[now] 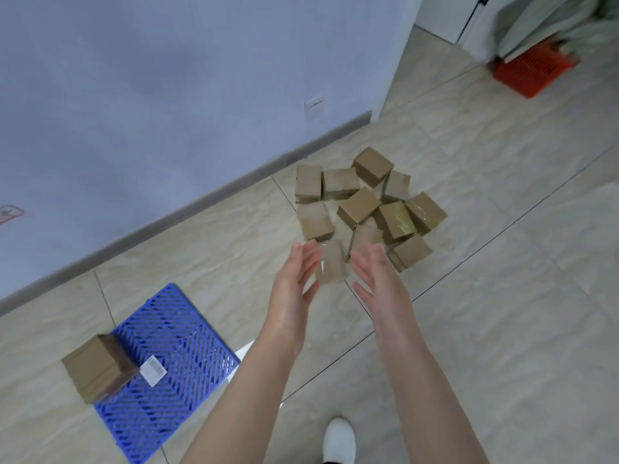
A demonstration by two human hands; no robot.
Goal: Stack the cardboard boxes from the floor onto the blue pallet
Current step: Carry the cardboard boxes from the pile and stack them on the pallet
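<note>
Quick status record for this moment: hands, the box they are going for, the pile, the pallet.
left hand: open, palm facing inward, beside the nearest box
right hand: open, on the box's other side
nearest brown cardboard box: between both hands; contact unclear, blurred
pile of brown cardboard boxes: loose on the tiled floor near the wall
blue plastic lattice pallet: flat on the floor, lower left
box on pallet: one, at its left edge

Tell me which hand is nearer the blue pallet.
Left. The left hand reaches toward the box pile, on the side facing the blue pallet; the right hand is farther right, beyond it.
</note>
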